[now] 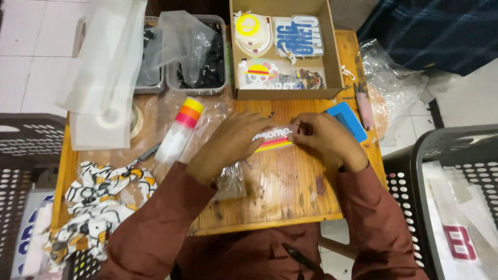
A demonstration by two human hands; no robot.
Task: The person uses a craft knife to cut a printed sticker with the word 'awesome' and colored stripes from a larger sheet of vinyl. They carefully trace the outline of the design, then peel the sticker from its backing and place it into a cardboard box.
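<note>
Striped sticker (273, 139) lies flat on wooden worktop (280, 192), centre, both ends hidden under hands. Left hand (231, 145) fingers press its left end; right hand (324, 137) fingers pinch its right end. Blue card (346, 120) partly covered. Beyond: cardboard box (336, 62) of stickers.

Your left hand (231, 145) & right hand (324, 137) cover both sticker (273, 139) ends. Black baskets (446, 207) cut off by frame edges; tray (199, 85) contents unclear.

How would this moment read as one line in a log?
left hand: on sticker | right hand: pinching sticker end | surface: wooden table | behind: cardboard box of stickers
</note>
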